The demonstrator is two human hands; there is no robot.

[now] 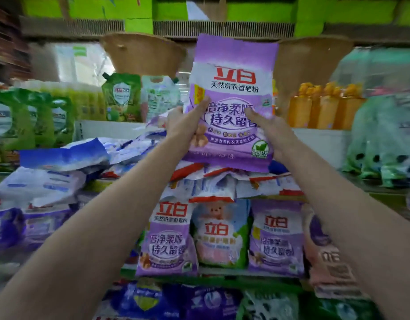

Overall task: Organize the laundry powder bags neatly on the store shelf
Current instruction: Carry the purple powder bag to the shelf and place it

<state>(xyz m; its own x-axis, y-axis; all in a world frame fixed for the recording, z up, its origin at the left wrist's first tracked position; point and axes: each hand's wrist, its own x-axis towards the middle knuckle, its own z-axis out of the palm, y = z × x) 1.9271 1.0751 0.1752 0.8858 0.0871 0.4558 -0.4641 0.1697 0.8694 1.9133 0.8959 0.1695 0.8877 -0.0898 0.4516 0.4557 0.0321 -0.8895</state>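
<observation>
Two hands grip purple bag [231, 107] upright above heaped bags [222, 183]

I see the store shelf [224, 270] crowded along its green front edge, where a purple upright bag [167, 239], a white-and-green bag [222, 239] and a second purple bag [276, 241] stand side by side, touching. Behind and above them, a heap of white, red and blue bags [222, 181] lies flat and untidy, spreading left into more blue-and-white bags [61, 167]. On the raised white ledge [319, 139] further back I see orange bottles [324, 107] to the right and green pouches [121, 98] to the left.
</observation>
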